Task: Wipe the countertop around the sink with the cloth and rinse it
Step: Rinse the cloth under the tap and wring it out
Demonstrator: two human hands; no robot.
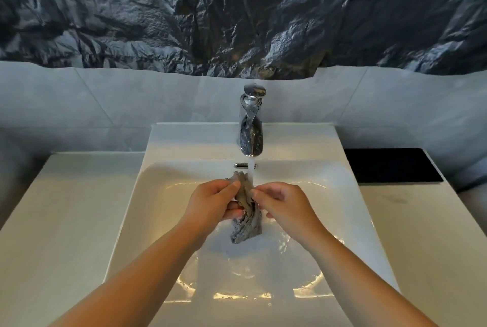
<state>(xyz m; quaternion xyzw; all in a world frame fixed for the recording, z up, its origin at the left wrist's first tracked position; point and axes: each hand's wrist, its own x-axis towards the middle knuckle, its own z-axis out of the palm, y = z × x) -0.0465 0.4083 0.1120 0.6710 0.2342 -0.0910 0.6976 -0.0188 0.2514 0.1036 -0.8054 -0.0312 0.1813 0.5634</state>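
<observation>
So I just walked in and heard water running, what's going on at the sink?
A person is rinsing a grey cloth under the running tap. The left hand and the right hand both grip the bunched cloth over the white sink, and the water stream lands on its upper part. The countertop beside the sink has nothing on its left side, and a black panel lies on the right.

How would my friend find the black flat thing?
Start at the white rectangular sink with the shiny chrome tap. Look right of it: the flat black rectangular panel is the only black thing among pale surfaces.
</observation>
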